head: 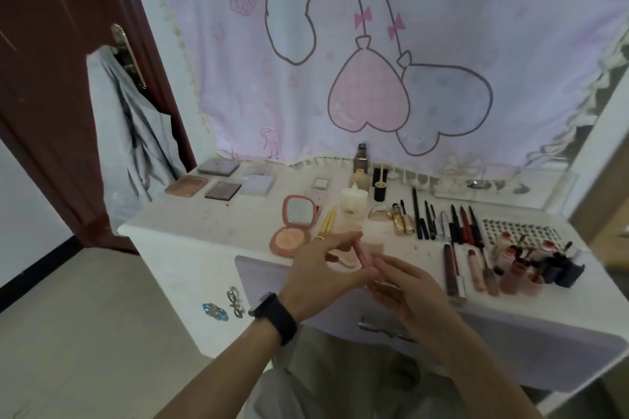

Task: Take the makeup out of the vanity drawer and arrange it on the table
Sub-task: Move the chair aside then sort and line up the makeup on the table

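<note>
Both my hands meet over the front edge of the white vanity table (190, 235) and hold one slim pink makeup tube (367, 257). My left hand (323, 274), with a black watch on the wrist, pinches the tube's upper part. My right hand (401, 286) grips its lower end. Beneath the hands is the lilac drawer front (531, 347) with a metal handle (371, 322); I cannot tell how far the drawer stands out. Makeup lies in rows on the table: an open pink compact (294, 226), palettes (204, 182), black pencils (423, 214), lip tubes (476, 269).
Small bottles (360, 177) stand at the back middle under a pink cartoon curtain (374, 61). A clear tray (503, 185) sits at the back right. A dark red door (51, 78) with a grey garment (129, 133) stands left. Tan floor lies to the lower left.
</note>
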Tool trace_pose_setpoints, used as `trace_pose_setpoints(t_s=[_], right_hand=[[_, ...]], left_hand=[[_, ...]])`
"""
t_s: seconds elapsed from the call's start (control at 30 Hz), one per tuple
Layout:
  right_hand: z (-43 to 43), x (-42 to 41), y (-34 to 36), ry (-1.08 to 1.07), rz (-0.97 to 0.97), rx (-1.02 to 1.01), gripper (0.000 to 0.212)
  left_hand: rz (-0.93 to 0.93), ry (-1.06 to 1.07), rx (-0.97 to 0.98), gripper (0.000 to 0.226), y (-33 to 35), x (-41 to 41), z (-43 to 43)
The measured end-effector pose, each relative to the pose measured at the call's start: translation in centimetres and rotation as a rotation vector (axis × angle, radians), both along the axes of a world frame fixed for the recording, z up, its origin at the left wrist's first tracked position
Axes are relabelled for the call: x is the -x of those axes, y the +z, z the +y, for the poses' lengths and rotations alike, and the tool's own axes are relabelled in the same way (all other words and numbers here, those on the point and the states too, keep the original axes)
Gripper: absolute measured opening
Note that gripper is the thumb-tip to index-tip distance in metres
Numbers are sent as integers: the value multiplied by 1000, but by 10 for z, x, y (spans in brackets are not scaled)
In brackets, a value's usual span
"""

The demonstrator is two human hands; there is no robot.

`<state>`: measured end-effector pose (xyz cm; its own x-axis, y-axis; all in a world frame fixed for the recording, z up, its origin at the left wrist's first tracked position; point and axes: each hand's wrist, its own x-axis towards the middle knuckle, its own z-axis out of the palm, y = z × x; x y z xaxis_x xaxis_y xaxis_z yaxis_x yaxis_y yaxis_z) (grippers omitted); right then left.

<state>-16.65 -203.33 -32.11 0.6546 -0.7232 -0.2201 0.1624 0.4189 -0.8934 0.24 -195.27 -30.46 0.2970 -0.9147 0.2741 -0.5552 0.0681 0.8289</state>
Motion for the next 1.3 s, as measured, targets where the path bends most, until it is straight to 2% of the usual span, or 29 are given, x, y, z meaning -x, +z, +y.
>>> trace_pose_setpoints(t_s=[0.13, 0.33, 0.53, 0.67, 0.77, 0.8, 0.87, 1.0, 1.07, 1.17, 1.3], right_hand=[[-2, 2, 4, 41, 62, 77, 48], [-3, 2, 17, 139, 178, 268, 50], [-8, 0, 14, 141, 146, 229, 30], [-8, -2, 8, 134, 86, 174, 36], [-8, -4, 10, 144, 83, 196, 40], [-7, -5, 11, 144, 93, 221, 40], [-6, -6, 13, 127, 123, 337, 38], [-2, -6, 16, 85, 150, 735, 34], [0, -6, 15, 62, 135, 886, 38], [-2, -8, 11, 14, 124, 1073, 44], [-2, -10, 7, 3, 104, 1069, 46]], left_hand=[[-82, -13, -29, 70, 4, -2, 2], [-179, -66, -39, 70, 6, -2, 5], [-206, -42, 3, 76, 6, 0, 9], [-234, -24, 66, 69, 5, -2, 9], [-209, -38, 34, 69, 4, -4, 10], [-146, -47, -1, 70, 5, -6, 10], [96, -60, -76, 68, 8, -8, 12], [515, -119, -278, 65, 17, -12, 14], [704, -188, -363, 53, 21, -12, 15], [874, -235, -381, 27, 25, -14, 15], [952, -273, -370, 17, 25, -15, 12]])
